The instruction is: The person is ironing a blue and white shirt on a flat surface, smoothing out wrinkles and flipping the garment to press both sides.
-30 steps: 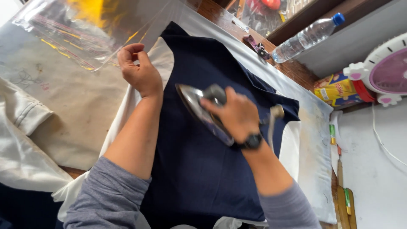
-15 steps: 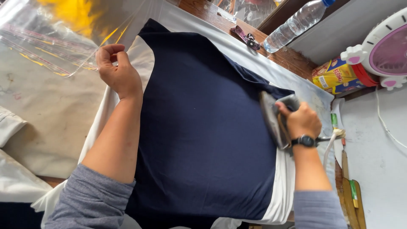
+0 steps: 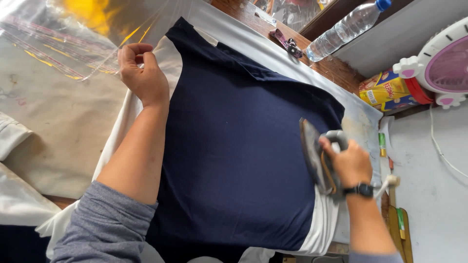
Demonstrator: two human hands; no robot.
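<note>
A dark navy garment lies spread flat on a white padded ironing surface. My right hand grips the handle of a grey flat iron, tilted up on its edge at the garment's right side. My left hand rests at the garment's left edge, fingers curled and pinching the white cloth next to a clear plastic bag.
A plastic water bottle and a small dark clip lie on the wooden ledge at the back. A yellow packet and a pink-and-white fan stand at the right. Beige cloth covers the left.
My right hand has carried the iron from the garment's middle to its right edge and tipped it up. My left hand stayed at the left edge.
</note>
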